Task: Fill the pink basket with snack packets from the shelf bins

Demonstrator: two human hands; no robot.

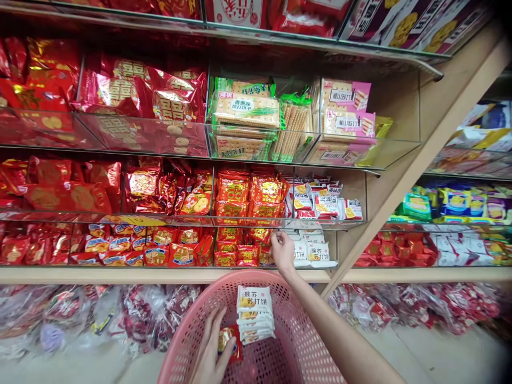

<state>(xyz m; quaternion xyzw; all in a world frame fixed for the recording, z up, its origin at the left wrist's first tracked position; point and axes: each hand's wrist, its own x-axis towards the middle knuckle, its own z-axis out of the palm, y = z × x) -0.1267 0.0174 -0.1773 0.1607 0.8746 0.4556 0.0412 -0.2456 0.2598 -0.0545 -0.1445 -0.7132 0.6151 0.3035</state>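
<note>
My left hand (212,346) reaches into a pink perforated plastic basket (184,325), its fingers stretched and the thumb apart. Beside the thumb is a red and gold snack packet (226,338), partly covered by the hand; no firm grip on it shows. Next to that, a stack of white soda cracker packets (254,300) stands in the basket. My right hand (282,250) is at the lowest shelf with fingers curled closed, between red and gold packets (248,255) and white cracker packets (318,250). Whatever its fingertips pinch is hidden.
Shelves with clear plastic dividers and front lips hold several kinds of wrapped biscuits, among them green-wrapped crackers (246,111). A slanted wooden post (416,160) rises on the right. Bagged goods (148,314) lie on the floor beneath the wooden bottom ledge (120,275).
</note>
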